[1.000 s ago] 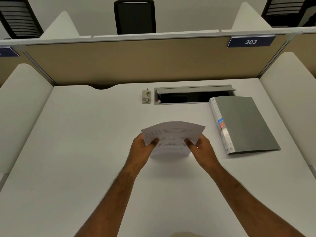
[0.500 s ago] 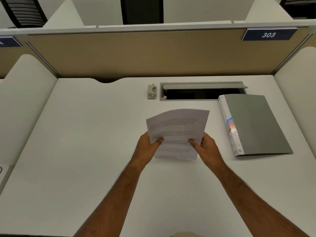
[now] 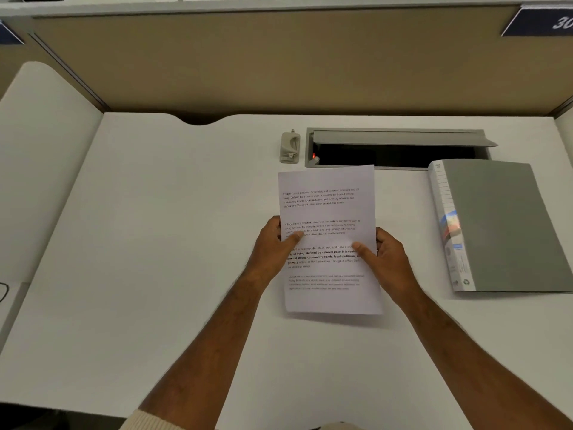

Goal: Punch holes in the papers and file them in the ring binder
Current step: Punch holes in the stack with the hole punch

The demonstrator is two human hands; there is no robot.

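I hold printed white papers (image 3: 328, 209) above the middle of the white desk (image 3: 155, 243). My left hand (image 3: 274, 248) grips their left edge with the thumb on top. My right hand (image 3: 386, 259) grips the right edge the same way. The sheets face me, nearly flat and upright in portrait. A small grey hole punch (image 3: 290, 148) sits on the desk beyond the papers, slightly to their left. The grey ring binder (image 3: 499, 226) lies shut on the desk to the right of my right hand, spine toward me.
An open cable tray (image 3: 397, 148) with a raised grey lid is set into the desk behind the papers. A tan partition (image 3: 279, 63) closes the back. White side dividers stand at left (image 3: 43, 125) and far right.
The papers have been raised and flattened, from bent and foreshortened to showing the whole page. My view has tilted down and moved closer to the desk. Both hands keep their grip.
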